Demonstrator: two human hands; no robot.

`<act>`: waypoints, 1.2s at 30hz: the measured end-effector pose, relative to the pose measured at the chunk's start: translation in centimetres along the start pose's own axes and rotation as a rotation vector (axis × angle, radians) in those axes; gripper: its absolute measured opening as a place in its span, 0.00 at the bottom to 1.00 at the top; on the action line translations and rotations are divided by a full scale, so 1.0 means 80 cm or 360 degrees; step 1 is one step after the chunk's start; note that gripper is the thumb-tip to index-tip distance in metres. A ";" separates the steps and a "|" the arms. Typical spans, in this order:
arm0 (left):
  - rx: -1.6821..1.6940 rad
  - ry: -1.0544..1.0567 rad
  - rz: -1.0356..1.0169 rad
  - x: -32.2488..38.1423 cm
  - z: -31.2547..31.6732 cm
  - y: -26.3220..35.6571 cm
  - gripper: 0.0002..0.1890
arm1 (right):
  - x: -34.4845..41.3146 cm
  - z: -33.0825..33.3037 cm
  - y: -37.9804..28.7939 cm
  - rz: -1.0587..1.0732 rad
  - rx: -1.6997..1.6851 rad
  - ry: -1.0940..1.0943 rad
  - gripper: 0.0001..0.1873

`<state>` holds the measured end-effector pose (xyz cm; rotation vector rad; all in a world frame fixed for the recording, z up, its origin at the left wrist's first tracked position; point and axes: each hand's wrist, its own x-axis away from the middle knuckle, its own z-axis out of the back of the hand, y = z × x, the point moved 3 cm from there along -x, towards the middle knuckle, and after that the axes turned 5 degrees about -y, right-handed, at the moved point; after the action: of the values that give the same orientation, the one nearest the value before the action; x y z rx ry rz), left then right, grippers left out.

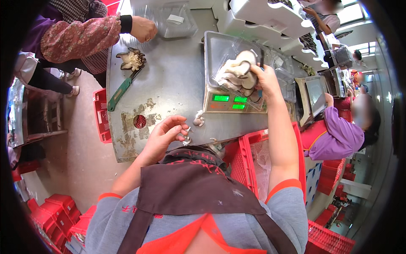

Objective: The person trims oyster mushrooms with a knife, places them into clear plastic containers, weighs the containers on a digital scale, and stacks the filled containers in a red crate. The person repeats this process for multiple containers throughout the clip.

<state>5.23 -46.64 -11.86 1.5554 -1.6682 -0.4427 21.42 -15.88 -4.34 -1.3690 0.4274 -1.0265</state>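
Note:
My right hand (pixel 268 83) grips the right side of a clear plastic tray (pixel 222 83), its thumb against the pale, grey-edged oyster mushrooms (pixel 242 71) inside. This tray sits askew over the metal pan (pixel 217 44) of a digital scale (pixel 209 106) with green lit displays; whether it rests on the pan I cannot tell. Nearer my body, my left hand (pixel 166 135) hovers over the table's front edge with bent, parted fingers and nothing visible in them. White mushroom scraps (pixel 187 139) lie by its fingertips, and a small mushroom piece (pixel 199 119) lies before the scale.
On the metal table (pixel 171 79) are a mushroom cluster (pixel 131 59) and a green-handled knife (pixel 120 92). A co-worker's hand (pixel 143 28) is beside stacked clear trays (pixel 177 20). White foam boxes (pixel 253 30) stand behind the scale. A red crate (pixel 249 162) is at my right.

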 end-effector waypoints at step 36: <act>-0.0877 -0.0122 0.0090 0.014 0.033 -0.040 0.13 | 0.168 -0.229 0.131 -0.0059 -0.0453 -0.0868 0.18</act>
<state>5.49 -48.97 -15.48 1.0919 -1.4756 -0.8580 17.92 -38.72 -13.96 -1.8451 0.1405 -0.5949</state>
